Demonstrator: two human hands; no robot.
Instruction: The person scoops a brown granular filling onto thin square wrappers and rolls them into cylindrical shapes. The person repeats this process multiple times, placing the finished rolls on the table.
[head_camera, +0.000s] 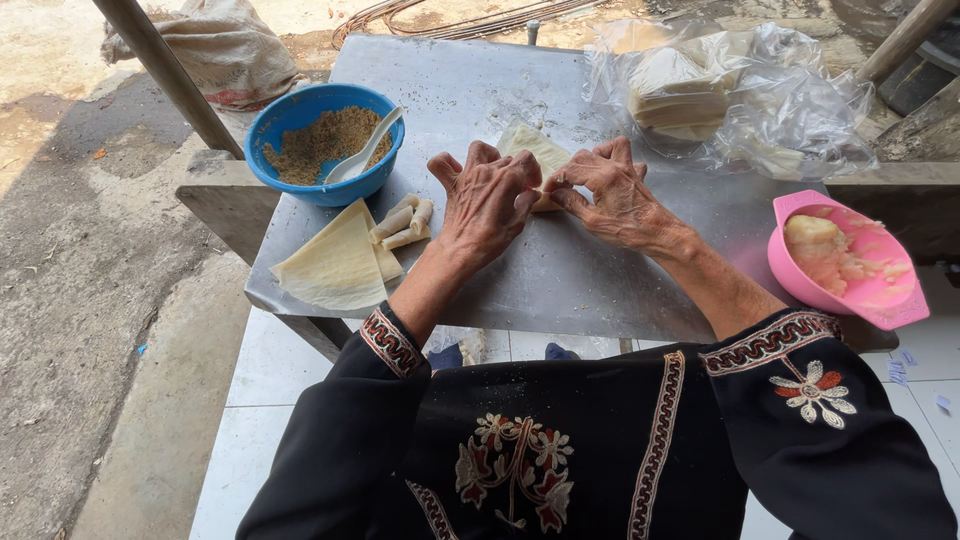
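A grey metal table carries everything. At its far right corner lies a crumpled clear plastic bag holding a stack of pale wrapper sheets. At the far left edge sits a blue bowl of brown crumbly filling, with a white plastic spoon resting in it, handle leaning toward the table's middle. Over the right edge hangs a pink bowl with pale, lumpy paste inside. Near the front left corner lies a pile of triangular wrappers, and just beside it, toward the middle, a few finished rolls lie touching one another.

At the table's middle, both hands meet over a single wrapper, whose far point shows beyond the knuckles. The left hand and the right hand have their fingers curled down and closed together on the near part of that wrapper, pinching a small rolled portion between them. The fingertips of the two hands nearly touch.
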